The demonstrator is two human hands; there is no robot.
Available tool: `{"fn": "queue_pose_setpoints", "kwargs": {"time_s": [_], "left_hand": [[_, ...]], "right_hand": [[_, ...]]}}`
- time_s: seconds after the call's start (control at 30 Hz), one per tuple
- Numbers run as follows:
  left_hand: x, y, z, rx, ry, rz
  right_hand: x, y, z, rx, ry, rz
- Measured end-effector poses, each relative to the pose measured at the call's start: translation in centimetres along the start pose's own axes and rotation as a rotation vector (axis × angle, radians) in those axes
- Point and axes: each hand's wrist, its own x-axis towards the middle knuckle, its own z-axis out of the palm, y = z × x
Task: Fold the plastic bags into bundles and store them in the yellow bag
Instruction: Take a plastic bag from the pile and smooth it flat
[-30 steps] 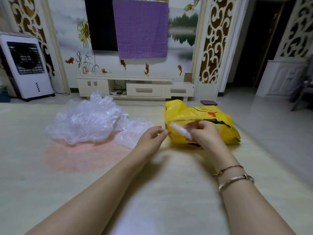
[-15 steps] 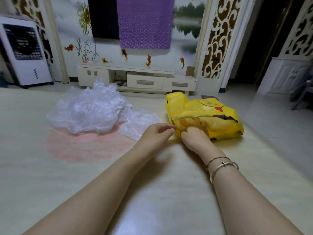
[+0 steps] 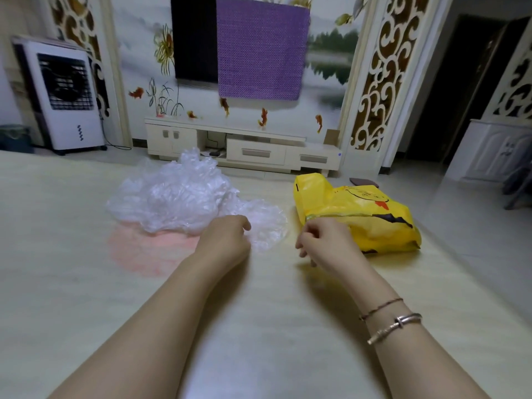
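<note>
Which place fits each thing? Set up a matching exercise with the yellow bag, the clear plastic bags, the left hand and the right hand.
Things:
1. yellow bag
2. clear plastic bags
3. left hand
4. right hand

Places:
A. at the near edge of the clear pile
B. heaped left of centre
C. lying to the right
D. at the yellow bag's opening, holding nothing

Pairs: 1-C, 2-B, 3-A, 4-D

Right hand [image 3: 322, 243] out of yellow bag [image 3: 371, 214], bundle gone, left hand [image 3: 227, 240] at clear bags [image 3: 178, 197]
</note>
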Motion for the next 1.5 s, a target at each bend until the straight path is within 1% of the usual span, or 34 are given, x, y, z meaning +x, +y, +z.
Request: {"fn": "queue_pose_setpoints", "kwargs": {"time_s": [0.13, 0.2, 0.3, 0.43, 0.5, 0.6, 0.67, 0.77, 0.83, 0.9, 0.97, 1.03, 1.1, 1.13, 1.2, 1.27, 1.33, 1.4, 1.5], "left_hand": [[-0.1, -0.1, -0.6, -0.019, 0.002, 0.004], [0.0, 0.0, -0.7, -0.059, -0.015, 0.015], [0.1, 0.2, -1.2, -0.2, -0.082, -0.002], [0.3, -0.2, -2.4, -0.323, -0.18, -0.083], [0.4, -0.6, -3.0, -0.365, -0.15, -0.122], [0.7, -1.2, -3.4, -0.377, -0.012, -0.218], [0.6, -1.5, -3.3, -0.345, 0.014, -0.28], [0.6, -1.2, -2.5, -0.356, -0.07, -0.27], [0.5, -0.6, -2.2, -0.527, -0.1, -0.259], [0.4, -0.1, -2.5, -0.743, -0.12, -0.274], [0.4, 0.1, -2.8, -0.867, -0.123, -0.303], [0.4, 0.3, -2.8, -0.867, -0.118, -0.347], [0.3, 0.4, -2.6, -0.886, -0.123, -0.384], [0.3, 0.4, -2.6, -0.941, -0.14, -0.398], [0.2, 0.4, -3.0, -1.113, -0.223, -0.391], [-0.1, 0.6, -3.4, -1.253, -0.323, -0.328], [-0.2, 0.9, -3.7, -1.321, -0.373, -0.26], [-0.3, 1.3, -3.7, -1.352, -0.348, -0.23], [-0.3, 1.8, -3.6, -1.352, -0.225, -0.203]], "right_hand": [[-0.2, -0.7, 1.7, 0.06, -0.025, -0.074], [-0.2, -0.7, 2.5, 0.055, -0.074, -0.132], [0.0, -0.5, 3.6, 0.004, -0.181, -0.258], [0.4, 0.0, 4.3, -0.038, -0.241, -0.278], [0.3, 0.0, 4.2, -0.063, -0.26, -0.268], [0.2, -0.1, 3.6, -0.017, -0.278, -0.234], [0.3, -0.1, 3.5, 0.072, -0.247, -0.242], [0.4, -1.0, 3.0, 0.375, -0.142, -0.181], [0.4, -1.6, 2.5, 0.628, -0.112, -0.118], [0.5, -1.8, 2.0, 0.807, -0.058, -0.047], [0.6, -1.8, 1.9, 0.874, -0.003, 0.0], [0.4, -1.7, 1.7, 0.927, 0.016, 0.034], [0.3, -1.5, 1.5, 1.031, 0.009, 0.056], [0.3, -1.5, 1.5, 1.08, 0.001, 0.057], [0.4, -1.4, 1.3, 1.132, 0.012, 0.043], [0.5, -1.4, 1.2, 1.112, 0.048, 0.024], [0.5, -1.3, 1.2, 1.041, 0.1, 0.0], [0.4, -1.2, 1.2, 0.901, 0.15, -0.049], [0.1, -1.3, 1.7, 0.505, 0.214, -0.161]]}}
